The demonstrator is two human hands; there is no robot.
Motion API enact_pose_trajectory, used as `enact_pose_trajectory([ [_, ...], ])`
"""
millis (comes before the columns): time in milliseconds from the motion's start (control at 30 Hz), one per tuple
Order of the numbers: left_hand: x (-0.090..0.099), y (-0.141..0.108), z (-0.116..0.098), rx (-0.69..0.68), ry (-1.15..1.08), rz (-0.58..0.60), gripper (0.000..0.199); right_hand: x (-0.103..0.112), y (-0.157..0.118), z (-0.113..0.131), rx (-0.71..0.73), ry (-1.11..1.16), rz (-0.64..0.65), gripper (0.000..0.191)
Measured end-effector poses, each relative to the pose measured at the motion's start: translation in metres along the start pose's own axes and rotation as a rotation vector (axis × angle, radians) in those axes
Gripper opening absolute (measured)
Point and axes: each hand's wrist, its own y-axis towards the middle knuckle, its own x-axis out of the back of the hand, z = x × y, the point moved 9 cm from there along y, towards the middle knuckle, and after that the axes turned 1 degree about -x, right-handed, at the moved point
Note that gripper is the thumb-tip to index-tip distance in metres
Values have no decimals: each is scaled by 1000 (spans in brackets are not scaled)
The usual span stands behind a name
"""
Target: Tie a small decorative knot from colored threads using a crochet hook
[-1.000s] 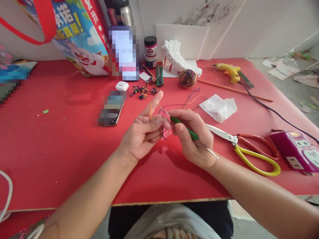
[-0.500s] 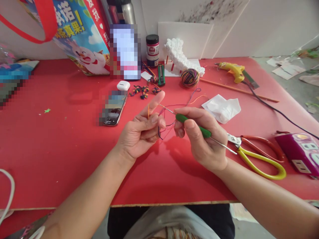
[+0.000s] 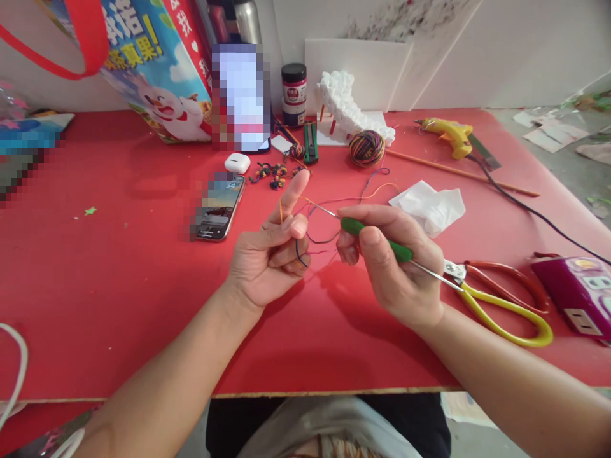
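Note:
My left hand (image 3: 267, 254) pinches multicoloured yarn (image 3: 300, 251) between thumb and fingers, its index finger raised with an orange stretch of the strand looped over it. My right hand (image 3: 394, 261) is closed round the green handle of a crochet hook (image 3: 377, 239). The hook's thin metal tip points left and meets the yarn beside my left index finger. A second metal end sticks out behind my right palm. Loose yarn runs from between my hands back toward a multicoloured yarn ball (image 3: 366, 148).
On the red table (image 3: 143, 305) lie a phone (image 3: 220, 207), an earbud case (image 3: 237, 163), small knotted yarn pieces (image 3: 277, 175), a crumpled tissue (image 3: 429, 207), pliers (image 3: 508, 312), a purple power strip (image 3: 573, 296) and a yellow glue gun (image 3: 449, 135). A white bumpy model (image 3: 344, 95) stands behind.
The hook tip has drawn slightly away from my left index finger, with yarn stretched to it. My left thumb and lower fingers have shifted a little; the dark yarn end now lies against them.

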Motion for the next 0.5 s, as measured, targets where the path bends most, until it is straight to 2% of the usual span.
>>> enact_pose_trajectory([
  [267,-3,-1,0,10,24,74,100,2,3,-5,-40,45,-17,21],
  [500,-5,-1,-1,-33,171,134,100,2,4,0,-3,22,-2,18],
])
